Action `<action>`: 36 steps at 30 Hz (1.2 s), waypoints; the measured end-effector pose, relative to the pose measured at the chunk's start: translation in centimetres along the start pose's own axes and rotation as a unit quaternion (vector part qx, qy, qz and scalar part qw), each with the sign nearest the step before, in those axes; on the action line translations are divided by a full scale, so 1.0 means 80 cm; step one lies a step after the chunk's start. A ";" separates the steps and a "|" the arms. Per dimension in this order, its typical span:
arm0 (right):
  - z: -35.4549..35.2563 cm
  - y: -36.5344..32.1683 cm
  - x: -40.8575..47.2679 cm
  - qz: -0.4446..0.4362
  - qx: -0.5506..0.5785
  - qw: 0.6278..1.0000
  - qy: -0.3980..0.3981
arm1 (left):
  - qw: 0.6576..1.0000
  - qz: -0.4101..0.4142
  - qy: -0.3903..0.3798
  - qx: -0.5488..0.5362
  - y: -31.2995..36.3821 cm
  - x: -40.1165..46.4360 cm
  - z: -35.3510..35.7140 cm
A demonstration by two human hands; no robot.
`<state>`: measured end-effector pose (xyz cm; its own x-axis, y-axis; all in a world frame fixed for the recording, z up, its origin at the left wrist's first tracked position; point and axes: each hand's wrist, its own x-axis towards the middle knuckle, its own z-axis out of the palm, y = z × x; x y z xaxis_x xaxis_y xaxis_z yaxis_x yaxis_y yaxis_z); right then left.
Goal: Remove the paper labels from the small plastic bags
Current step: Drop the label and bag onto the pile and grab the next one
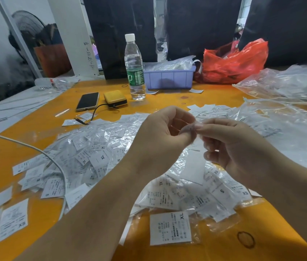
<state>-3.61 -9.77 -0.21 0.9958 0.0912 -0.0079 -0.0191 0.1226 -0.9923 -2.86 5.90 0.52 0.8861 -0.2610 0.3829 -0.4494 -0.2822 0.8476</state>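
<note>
Here, one small plastic bag (193, 129) is being pinched between both hands above the table (196, 98): the left hand (160, 140) is gripping it with thumb and fingertips, the right hand (230, 146) is nipping its other edge. Below them a heap of bagged labels (100, 153), too many to count, is lying. Behind are standing one water bottle (134, 68), one phone (87, 101) and one purple bin (168, 79).

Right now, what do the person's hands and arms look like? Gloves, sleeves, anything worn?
Both are bare: no gloves, no sleeves in view, no watch or rings visible. The left hand and right hand have short, unpainted nails, and both forearms are uncovered to the frame edge.
</note>
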 end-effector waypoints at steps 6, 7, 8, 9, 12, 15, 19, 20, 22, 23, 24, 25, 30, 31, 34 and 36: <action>-0.003 -0.004 0.002 -0.003 0.028 1.000 0.006 | 1.000 -0.029 -0.003 -0.009 0.003 0.003 -0.007; -0.004 -0.003 0.002 -0.006 0.042 0.999 0.000 | 0.999 -0.034 -0.005 -0.019 0.004 0.003 -0.009; -0.005 -0.003 0.002 -0.010 0.057 0.998 -0.002 | 0.999 -0.041 -0.006 -0.029 0.004 0.004 -0.012; -0.006 -0.004 0.002 -0.013 0.066 0.998 -0.002 | 0.998 -0.053 -0.007 -0.041 0.004 0.004 -0.016; -0.013 -0.007 0.004 -0.024 0.007 0.999 0.030 | 0.990 -0.111 -0.007 -0.083 0.006 0.009 -0.029; -0.020 -0.003 0.005 -0.039 -0.239 0.968 0.061 | 0.984 -0.170 -0.004 -0.044 0.007 0.014 -0.046; -0.018 0.018 0.008 -0.025 -0.528 0.849 0.011 | 0.950 -0.252 -0.037 0.182 -0.007 0.020 -0.057; -0.016 0.022 0.009 -0.002 -0.550 0.835 -0.010 | 0.937 -0.259 -0.028 0.234 -0.012 0.019 -0.057; -0.015 0.025 0.011 0.007 -0.567 0.823 -0.023 | 0.901 -0.239 0.006 0.361 -0.020 0.018 -0.053; -0.015 0.025 0.012 -0.002 -0.553 0.833 -0.017 | 0.881 -0.213 0.027 0.420 -0.024 0.017 -0.049; -0.016 0.025 0.012 -0.013 -0.536 0.844 -0.009 | 0.869 -0.185 0.048 0.456 -0.025 0.016 -0.046; -0.018 0.026 0.011 -0.019 -0.521 0.853 -0.004 | 0.865 -0.163 0.062 0.470 -0.025 0.015 -0.042; -0.020 0.029 0.010 -0.015 -0.500 0.866 -0.001 | 0.888 -0.143 0.009 0.437 -0.025 0.009 -0.020; -0.019 0.030 0.011 -0.014 -0.501 0.865 0.002 | 0.899 -0.143 -0.011 0.414 -0.024 0.007 -0.016; -0.016 0.029 0.011 -0.006 -0.505 0.863 0.001 | 0.931 -0.123 -0.064 0.337 -0.020 0.003 -0.005; -0.015 0.029 0.011 -0.005 -0.498 0.867 -0.006 | 0.944 -0.095 -0.086 0.306 -0.016 0.001 0.001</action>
<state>-2.67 -10.57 -2.63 0.9943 0.1066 -0.0029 0.0831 -0.7909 -0.6063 -2.24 6.19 -0.61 0.9494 -0.2830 0.1361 -0.3123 -0.8049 0.5046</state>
